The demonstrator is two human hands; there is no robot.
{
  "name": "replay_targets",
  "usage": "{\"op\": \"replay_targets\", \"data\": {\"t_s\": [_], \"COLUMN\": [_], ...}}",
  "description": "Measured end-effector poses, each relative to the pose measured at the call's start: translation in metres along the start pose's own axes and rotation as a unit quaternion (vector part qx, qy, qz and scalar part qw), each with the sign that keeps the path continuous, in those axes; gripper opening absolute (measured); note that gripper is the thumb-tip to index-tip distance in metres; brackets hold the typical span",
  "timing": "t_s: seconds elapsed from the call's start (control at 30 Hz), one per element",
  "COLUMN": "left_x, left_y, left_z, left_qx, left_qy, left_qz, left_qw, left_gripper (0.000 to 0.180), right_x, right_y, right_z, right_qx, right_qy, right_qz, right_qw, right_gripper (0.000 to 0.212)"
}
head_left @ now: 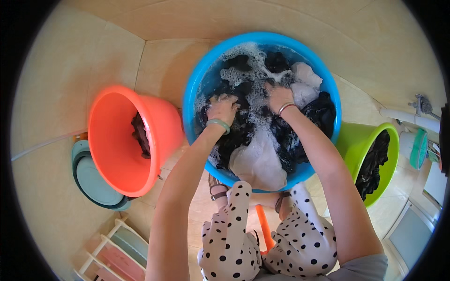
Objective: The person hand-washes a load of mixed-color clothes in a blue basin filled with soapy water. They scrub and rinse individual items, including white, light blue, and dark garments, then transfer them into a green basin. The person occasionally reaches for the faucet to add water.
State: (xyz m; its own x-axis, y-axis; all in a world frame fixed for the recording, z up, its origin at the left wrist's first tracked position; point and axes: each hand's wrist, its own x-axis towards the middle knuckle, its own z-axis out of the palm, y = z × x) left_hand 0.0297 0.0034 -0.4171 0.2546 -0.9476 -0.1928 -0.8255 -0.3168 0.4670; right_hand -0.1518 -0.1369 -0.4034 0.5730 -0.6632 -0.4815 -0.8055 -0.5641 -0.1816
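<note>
A large blue tub holds soapy water with dark clothes and white cloth in it. On the tub's left side, my left hand has its fingers curled on a dark garment; a pale green bangle circles that wrist. My right hand reaches into the suds right of the middle, closed on dark wet cloth with its fingertips hidden under water. Beside it float a white piece and a bunched black garment. White foam lies between my hands.
An orange-red bucket with a dark garment inside leans at the left, near grey-green folding basins. To the right, a lime-green bucket contains dark clothes. A white rack stands lower left; a tap and pipe are at right.
</note>
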Motion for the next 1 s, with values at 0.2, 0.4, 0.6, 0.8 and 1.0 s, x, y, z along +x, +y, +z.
{"op": "replay_targets", "data": {"t_s": [0.2, 0.4, 0.6, 0.8, 1.0], "left_x": [-0.011, -0.037, -0.044, -0.007, -0.03], "left_y": [0.044, 0.118, 0.182, 0.126, 0.053], "left_z": [-0.069, -0.161, -0.223, -0.202, -0.084], "left_qx": [-0.436, -0.522, -0.685, -0.779, 0.026], "left_qy": [-0.03, -0.089, -0.1, -0.105, -0.001], "left_qz": [-0.179, -0.036, 0.099, 0.041, 0.017], "left_qw": [0.882, 0.848, 0.715, 0.617, 1.0], "left_gripper": [0.024, 0.009, 0.01, 0.012, 0.066], "right_x": [-0.001, -0.056, -0.059, -0.087, -0.103], "right_y": [0.061, 0.025, 0.035, 0.06, 0.085], "right_z": [0.013, -0.033, -0.06, -0.062, -0.073], "right_qx": [0.176, 0.245, 0.468, 0.834, 0.211], "right_qy": [-0.03, 0.218, 0.223, 0.037, 0.03], "right_qz": [0.035, -0.049, -0.222, 0.004, 0.119], "right_qw": [0.983, 0.943, 0.826, 0.55, 0.97], "right_gripper": [0.062, 0.068, 0.066, 0.038, 0.061]}}
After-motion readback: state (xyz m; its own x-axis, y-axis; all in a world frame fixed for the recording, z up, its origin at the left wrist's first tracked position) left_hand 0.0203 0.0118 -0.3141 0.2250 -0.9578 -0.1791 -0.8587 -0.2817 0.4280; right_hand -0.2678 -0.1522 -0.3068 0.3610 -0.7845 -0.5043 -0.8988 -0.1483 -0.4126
